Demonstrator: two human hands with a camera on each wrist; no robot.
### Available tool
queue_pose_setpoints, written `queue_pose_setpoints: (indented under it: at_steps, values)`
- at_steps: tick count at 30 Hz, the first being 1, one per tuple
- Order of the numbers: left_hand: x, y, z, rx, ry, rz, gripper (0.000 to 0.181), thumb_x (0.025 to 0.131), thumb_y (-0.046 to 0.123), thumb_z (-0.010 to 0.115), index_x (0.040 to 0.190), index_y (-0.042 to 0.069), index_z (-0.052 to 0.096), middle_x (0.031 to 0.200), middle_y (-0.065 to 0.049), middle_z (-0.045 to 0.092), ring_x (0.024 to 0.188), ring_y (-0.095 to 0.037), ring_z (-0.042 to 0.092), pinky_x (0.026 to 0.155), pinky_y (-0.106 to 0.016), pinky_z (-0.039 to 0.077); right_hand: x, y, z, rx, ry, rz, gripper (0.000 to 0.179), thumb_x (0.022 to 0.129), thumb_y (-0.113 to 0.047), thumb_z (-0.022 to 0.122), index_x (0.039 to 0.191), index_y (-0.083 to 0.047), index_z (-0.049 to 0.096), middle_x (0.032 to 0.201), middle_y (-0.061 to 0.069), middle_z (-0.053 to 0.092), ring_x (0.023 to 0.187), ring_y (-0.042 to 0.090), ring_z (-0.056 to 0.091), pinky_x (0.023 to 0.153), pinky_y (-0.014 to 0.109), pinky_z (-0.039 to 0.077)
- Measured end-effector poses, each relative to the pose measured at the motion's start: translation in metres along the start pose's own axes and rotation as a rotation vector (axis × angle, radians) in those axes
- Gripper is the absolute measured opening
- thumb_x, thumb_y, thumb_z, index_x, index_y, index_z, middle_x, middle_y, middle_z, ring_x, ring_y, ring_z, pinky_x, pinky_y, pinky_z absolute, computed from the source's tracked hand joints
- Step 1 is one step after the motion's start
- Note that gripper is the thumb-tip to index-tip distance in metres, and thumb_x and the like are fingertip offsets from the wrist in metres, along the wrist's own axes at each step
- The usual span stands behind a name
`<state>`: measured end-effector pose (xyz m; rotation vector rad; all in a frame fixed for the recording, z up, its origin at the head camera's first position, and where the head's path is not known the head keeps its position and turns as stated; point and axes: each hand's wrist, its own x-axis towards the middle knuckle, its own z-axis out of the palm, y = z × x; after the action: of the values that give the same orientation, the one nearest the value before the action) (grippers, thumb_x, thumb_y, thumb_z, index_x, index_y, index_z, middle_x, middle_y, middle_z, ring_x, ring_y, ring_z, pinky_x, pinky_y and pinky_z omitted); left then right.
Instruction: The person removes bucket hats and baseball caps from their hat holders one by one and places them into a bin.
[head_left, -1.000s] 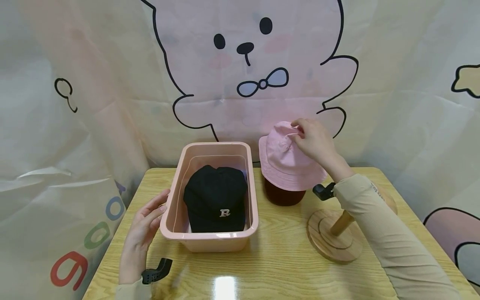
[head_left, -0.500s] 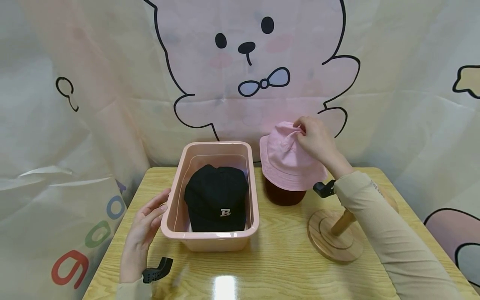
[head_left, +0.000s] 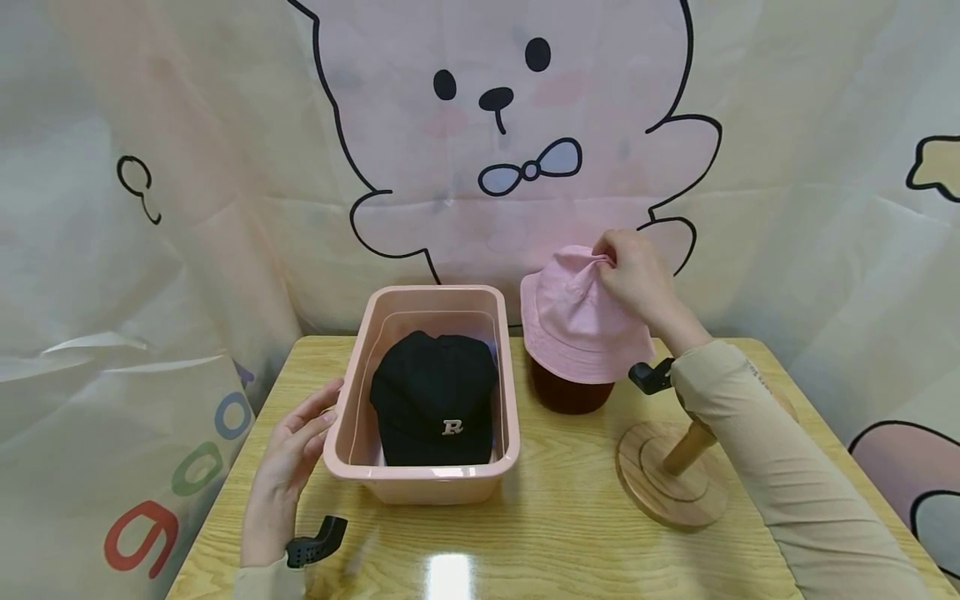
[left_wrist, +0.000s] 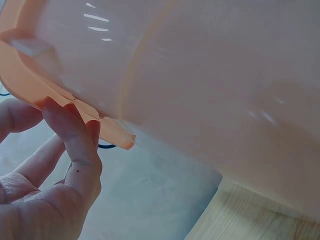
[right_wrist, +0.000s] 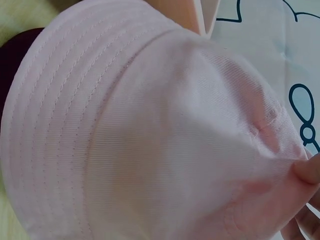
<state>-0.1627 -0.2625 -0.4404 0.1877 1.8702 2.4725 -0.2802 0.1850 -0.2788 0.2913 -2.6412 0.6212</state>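
Note:
At the right back, my right hand [head_left: 637, 275] pinches the crown of a pink bucket hat [head_left: 573, 325]; the cloth is drawn into folds at the fingertips. Stitched rows on the brim of the bucket hat [right_wrist: 65, 115] show in the right wrist view. Under it, a dark maroon rounded thing [head_left: 572, 393] is mostly hidden. Left of the hat stands a pink plastic bin [head_left: 420, 472] with a black cap [head_left: 431, 392] in it, marked with a letter R. My left hand [head_left: 288, 458] holds the bin's left rim, fingertips curled at the edge [left_wrist: 85, 112].
A wooden stand with a round base [head_left: 671, 475] lies tilted at the right, partly behind my right forearm. The wooden table [head_left: 570, 533] ends at a printed cloth backdrop [head_left: 315, 250].
My right fingers have closed more tightly on the crown, bunching and drawing it slightly up to the right. The left hand and bin stay put.

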Motion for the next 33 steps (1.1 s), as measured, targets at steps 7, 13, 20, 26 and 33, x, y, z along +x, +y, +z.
queue_pose_setpoints:
  at_steps: [7, 13, 20, 26, 33]
  values:
    - [0.000, 0.001, 0.002, -0.005, -0.008, 0.005, 0.039, 0.097, 0.001, 0.049, 0.130, 0.015, 0.061, 0.115, 0.011, 0.066, 0.106, -0.003, 0.063, 0.088, -0.020, 0.053, -0.001, 0.001, -0.007, 0.001, 0.039, 0.002, 0.013, 0.086, -0.005, 0.053, 0.095, 0.000, 0.062, 0.095, 0.019, 0.064, 0.088, 0.034, 0.057, 0.077, 0.046, 0.044]
    - [0.000, 0.001, 0.001, -0.003, 0.005, -0.005, 0.038, 0.096, 0.002, 0.049, 0.129, 0.017, 0.062, 0.115, 0.012, 0.066, 0.106, -0.003, 0.062, 0.088, -0.020, 0.053, 0.000, 0.001, -0.012, 0.005, 0.066, 0.015, 0.014, 0.086, -0.006, 0.053, 0.094, -0.001, 0.063, 0.095, 0.018, 0.064, 0.089, 0.033, 0.057, 0.077, 0.045, 0.043]
    - [-0.001, 0.001, 0.002, -0.005, 0.015, -0.021, 0.038, 0.097, 0.003, 0.050, 0.128, 0.019, 0.063, 0.115, 0.012, 0.066, 0.106, -0.002, 0.062, 0.088, -0.019, 0.053, -0.001, 0.001, -0.017, -0.008, 0.120, 0.038, 0.015, 0.087, -0.009, 0.052, 0.093, -0.003, 0.064, 0.095, 0.019, 0.066, 0.089, 0.034, 0.058, 0.076, 0.047, 0.043]
    - [-0.001, 0.002, 0.002, 0.002, 0.025, -0.032, 0.037, 0.097, 0.003, 0.050, 0.128, 0.019, 0.063, 0.114, 0.013, 0.065, 0.106, -0.002, 0.062, 0.088, -0.019, 0.053, 0.000, 0.001, -0.024, -0.012, 0.192, 0.006, 0.017, 0.085, -0.008, 0.052, 0.092, -0.001, 0.066, 0.090, 0.020, 0.066, 0.085, 0.035, 0.058, 0.074, 0.046, 0.041]
    - [-0.002, 0.002, 0.001, 0.012, 0.027, -0.036, 0.037, 0.097, 0.004, 0.050, 0.129, 0.019, 0.062, 0.114, 0.013, 0.065, 0.106, -0.002, 0.062, 0.088, -0.019, 0.053, 0.000, -0.001, -0.033, 0.011, 0.194, 0.036, 0.018, 0.087, -0.010, 0.051, 0.095, -0.002, 0.066, 0.095, 0.020, 0.065, 0.090, 0.036, 0.056, 0.077, 0.048, 0.040]
